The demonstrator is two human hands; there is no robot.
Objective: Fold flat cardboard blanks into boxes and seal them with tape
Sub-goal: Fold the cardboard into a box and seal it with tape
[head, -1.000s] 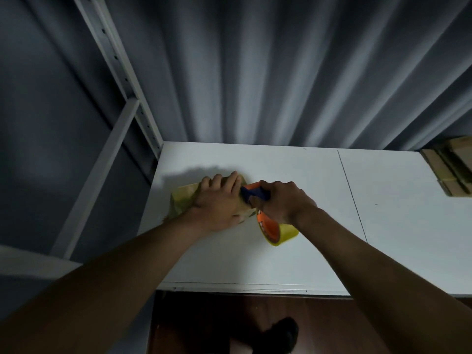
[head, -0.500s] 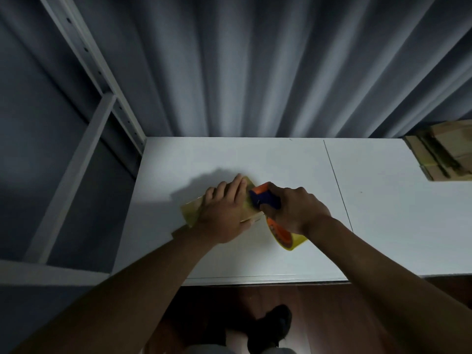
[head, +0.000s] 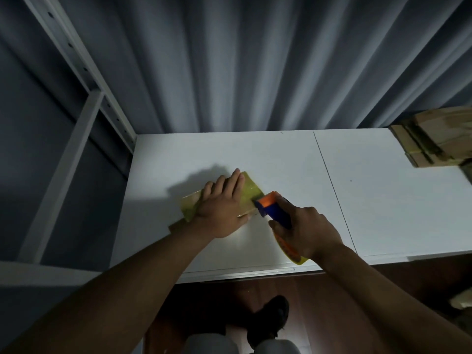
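A small cardboard box [head: 249, 198], its top glossy with yellowish tape, lies on the left panel of a white table [head: 255, 154], nearer the front edge than the back. The person's left hand [head: 222, 208] lies flat over the box, fingers straight and close together, pressing it down; what the box holds, if anything, cannot be told. The right hand [head: 305, 231] curls round the blue handle of a tape dispenser [head: 272, 206], whose orange toothed head touches the box's right end. An orange-cored tape roll [head: 290, 247] hangs from the dispenser beneath that hand, close to the table's front edge. The smooth tabletop is split by a thin seam [head: 332, 185] to the right of the hands, with bare surface beyond it. At the far right edge sits a stack of flat cardboard blanks [head: 434, 141], well apart from the box. Grey pleated curtains [head: 255, 60] hang behind, and a white metal rack [head: 76, 72] stands at left.
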